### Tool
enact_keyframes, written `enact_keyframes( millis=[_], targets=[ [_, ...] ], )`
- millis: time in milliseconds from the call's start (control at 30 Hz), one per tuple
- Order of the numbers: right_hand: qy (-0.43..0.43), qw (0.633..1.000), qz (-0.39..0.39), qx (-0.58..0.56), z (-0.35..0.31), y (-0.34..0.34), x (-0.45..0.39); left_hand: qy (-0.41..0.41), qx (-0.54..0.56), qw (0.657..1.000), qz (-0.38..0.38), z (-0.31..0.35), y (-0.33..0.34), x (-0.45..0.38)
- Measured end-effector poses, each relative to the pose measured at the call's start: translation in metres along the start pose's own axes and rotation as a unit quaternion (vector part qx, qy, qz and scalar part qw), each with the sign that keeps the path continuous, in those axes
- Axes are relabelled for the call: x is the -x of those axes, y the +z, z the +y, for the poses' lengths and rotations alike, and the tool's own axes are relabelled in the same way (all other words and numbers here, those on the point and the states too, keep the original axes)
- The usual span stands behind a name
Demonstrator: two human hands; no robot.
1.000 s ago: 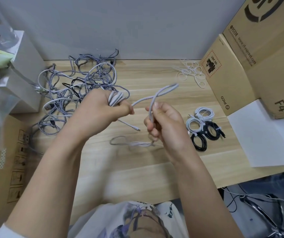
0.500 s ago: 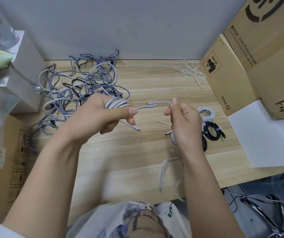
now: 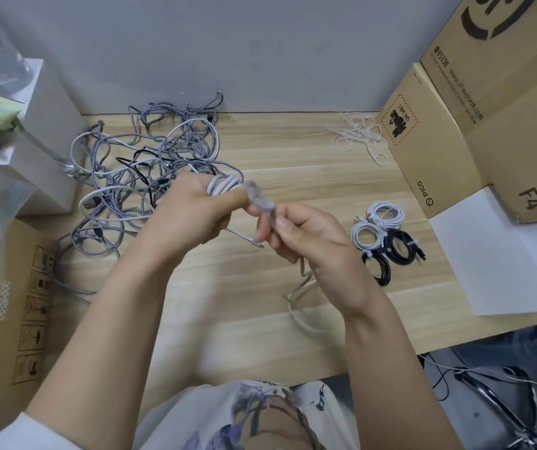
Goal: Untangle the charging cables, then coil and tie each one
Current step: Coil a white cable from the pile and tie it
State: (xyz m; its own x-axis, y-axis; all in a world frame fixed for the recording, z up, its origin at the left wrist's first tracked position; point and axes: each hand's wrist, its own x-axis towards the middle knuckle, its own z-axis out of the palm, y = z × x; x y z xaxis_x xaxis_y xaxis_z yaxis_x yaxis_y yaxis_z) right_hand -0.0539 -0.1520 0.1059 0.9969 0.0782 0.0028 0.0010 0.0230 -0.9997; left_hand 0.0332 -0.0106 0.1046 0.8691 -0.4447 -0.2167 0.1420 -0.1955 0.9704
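1. far left there's a grey box [image 3: 46,151] and a brown carton [image 3: 10,319] on the edge of the wooden bench [image 3: 293,157]; nothing fancy
2. next over, the tangled cables [image 3: 137,177] sit in one big messy heap at the back left of the bench; mostly grey braided, a couple white, one black
3. left hand [image 3: 189,216] is clenched round a few loops of the white cable [image 3: 224,185], held up above the bench just in front of that heap
4. right hand [image 3: 306,235] pinches the same cable just beside the left; the loose tail drops down onto the bench under the wrist; it's blurry
5. right of that, four tied coils [image 3: 384,235], two white and two black, lying close together
6. back right, white ties [image 3: 358,138] next to the cardboard boxes [image 3: 488,125]; white sheet [image 3: 494,254] below them
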Motion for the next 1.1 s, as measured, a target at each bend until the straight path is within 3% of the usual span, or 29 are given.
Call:
enact_keyframes(
  millis=[100, 233, 333, 400, 467, 533, 633, 733, 767, 800, 867, 900, 933, 1000, 1100],
  targets=[
    [-0.007, 0.996, 0.070, -0.050, -0.004, 0.002, -0.001, -0.017, -0.058, 0.998, -0.010, -0.002, 0.001, 0.002],
    [-0.005, 0.981, 0.194, -0.003, -0.004, 0.006, -0.003, 0.004, -0.178, 0.982, 0.058, -0.010, 0.003, -0.001],
    [0.053, 0.980, 0.188, 0.051, -0.004, 0.006, -0.005, 0.021, -0.236, 0.956, 0.172, -0.019, 0.006, -0.004],
    [0.077, 0.979, 0.166, 0.089, -0.006, 0.005, -0.004, 0.021, -0.261, 0.944, 0.200, -0.025, 0.006, -0.006],
    [0.067, 0.976, 0.188, 0.091, -0.007, 0.003, -0.003, 0.014, -0.293, 0.943, 0.156, -0.030, 0.004, -0.009],
    [0.052, 0.968, 0.233, 0.081, -0.006, -0.002, -0.005, -0.011, -0.293, 0.954, 0.064, -0.034, 0.002, -0.010],
    [0.023, 0.949, 0.303, 0.082, -0.001, -0.012, -0.009, -0.077, -0.146, 0.977, -0.137, -0.037, -0.008, -0.006],
    [0.019, 0.932, 0.353, 0.074, 0.004, -0.021, -0.012, -0.050, 0.048, 0.944, -0.324, -0.043, -0.017, -0.001],
    [0.026, 0.930, 0.361, 0.071, 0.006, -0.023, -0.012, -0.023, 0.155, 0.912, -0.379, -0.043, -0.018, 0.000],
    [0.036, 0.929, 0.362, 0.074, 0.008, -0.025, -0.011, 0.006, 0.278, 0.858, -0.431, -0.043, -0.020, 0.000],
    [0.061, 0.931, 0.345, 0.101, 0.009, -0.024, -0.010, 0.020, 0.513, 0.704, -0.491, -0.038, -0.023, -0.002],
    [0.069, 0.935, 0.328, 0.114, 0.009, -0.022, -0.009, 0.019, 0.589, 0.657, -0.471, -0.034, -0.023, -0.003],
    [0.073, 0.940, 0.310, 0.118, 0.009, -0.019, -0.007, 0.025, 0.637, 0.642, -0.426, -0.029, -0.022, -0.004],
    [0.075, 0.950, 0.277, 0.122, 0.010, -0.014, -0.006, 0.052, 0.693, 0.645, -0.318, -0.021, -0.021, -0.007],
    [0.058, 0.956, 0.239, 0.161, 0.011, -0.008, -0.004, 0.029, 0.716, 0.672, -0.184, -0.016, -0.023, -0.016]
  ],
)
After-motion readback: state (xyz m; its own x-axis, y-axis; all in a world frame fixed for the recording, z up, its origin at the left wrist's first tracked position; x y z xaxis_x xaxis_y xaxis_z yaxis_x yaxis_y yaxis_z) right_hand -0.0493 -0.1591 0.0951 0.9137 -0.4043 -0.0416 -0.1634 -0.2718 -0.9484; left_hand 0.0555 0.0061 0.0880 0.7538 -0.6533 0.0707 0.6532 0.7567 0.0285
